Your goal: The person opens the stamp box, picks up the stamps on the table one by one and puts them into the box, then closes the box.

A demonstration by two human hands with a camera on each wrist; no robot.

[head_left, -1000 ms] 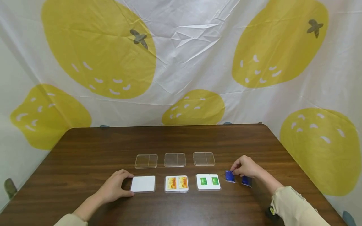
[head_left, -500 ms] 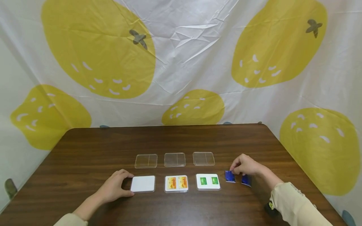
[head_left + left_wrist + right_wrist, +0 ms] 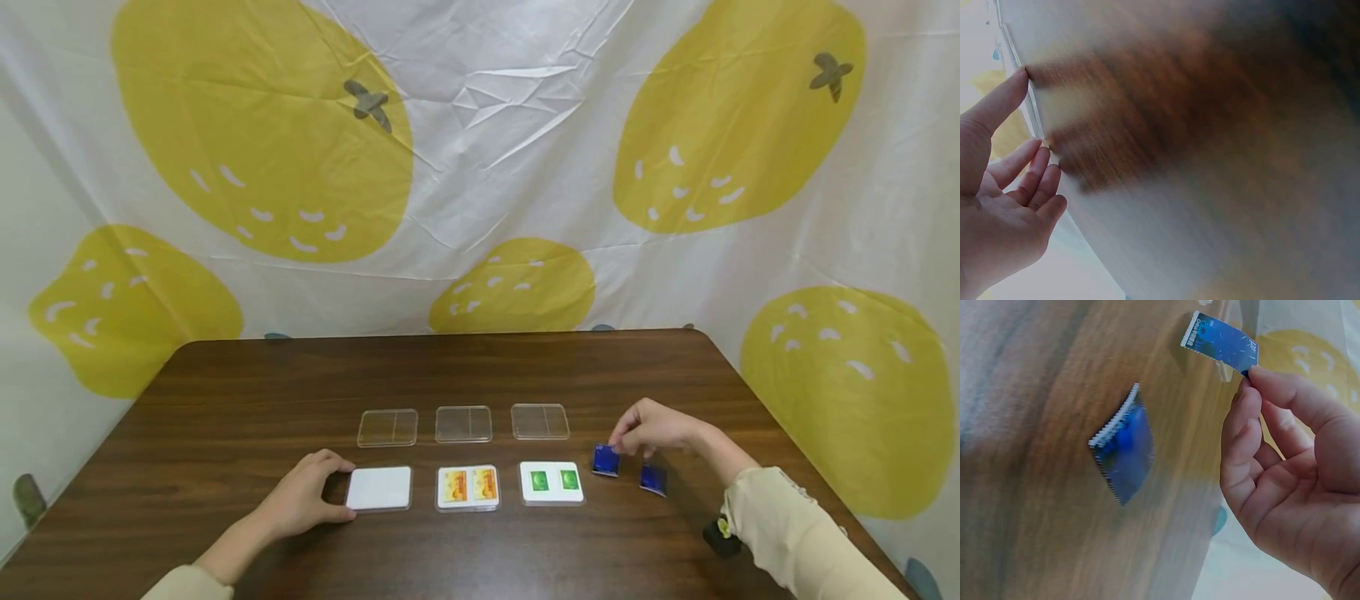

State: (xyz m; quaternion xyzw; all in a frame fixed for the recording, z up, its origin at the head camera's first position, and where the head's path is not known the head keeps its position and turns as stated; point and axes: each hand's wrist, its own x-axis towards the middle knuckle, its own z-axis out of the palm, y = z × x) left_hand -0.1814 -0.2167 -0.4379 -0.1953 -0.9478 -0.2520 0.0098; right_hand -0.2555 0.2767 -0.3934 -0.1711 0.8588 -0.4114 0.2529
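Observation:
With its thumb and index finger at the two left corners, my left hand [image 3: 303, 496] holds a clear case [image 3: 411, 503] with a white card [image 3: 379, 488] in it. The left wrist view shows that hand [image 3: 1007, 194] at the case's thin edge, its other fingers loosely bent. My right hand [image 3: 651, 427] pinches a blue postage stamp [image 3: 606, 461] by one edge, tilted up off the table. In the right wrist view, thumb and index finger grip this stamp [image 3: 1222, 342]. A second blue stamp [image 3: 1124, 453], slightly curved, lies on the table beside the hand.
Two more clear cases with cards stand in the row, one bearing orange stamps [image 3: 455, 486], the other green stamps [image 3: 539, 481]. Behind them lie clear lids [image 3: 463, 424]. The brown table [image 3: 450, 367] ends at a lemon-print cloth [image 3: 487, 192].
My right hand has moved slightly up and away with the pinched stamp, which lifts and shifts a little left. The left hand and the cases stay where they were.

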